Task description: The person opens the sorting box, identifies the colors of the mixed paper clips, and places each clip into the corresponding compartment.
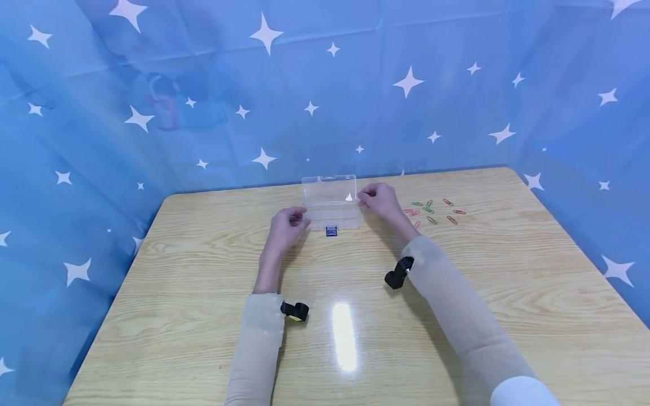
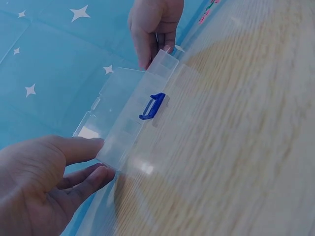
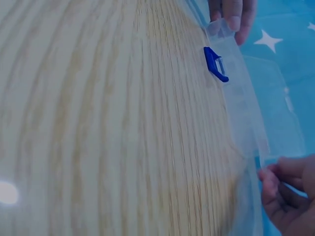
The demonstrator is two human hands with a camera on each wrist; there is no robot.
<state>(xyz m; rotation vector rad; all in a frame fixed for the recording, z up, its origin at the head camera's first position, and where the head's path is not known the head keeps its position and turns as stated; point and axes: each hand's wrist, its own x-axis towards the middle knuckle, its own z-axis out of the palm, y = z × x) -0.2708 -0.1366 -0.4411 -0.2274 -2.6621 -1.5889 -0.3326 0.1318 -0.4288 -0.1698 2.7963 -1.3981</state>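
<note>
A clear plastic box lies near the table's back edge, its transparent lid raised behind it. A blue latch sits at the middle of the front side, also seen in the left wrist view as a blue clasp. My left hand grips the box's left end, thumb and fingers on either side of the corner. At the opposite end, my right hand pinches the back right corner, close to the lid; its fingertips show there in the right wrist view.
Several green, red and pink paper clips are scattered on the wooden table to the right of my right hand. A blue curtain with white stars hangs right behind the table's back edge.
</note>
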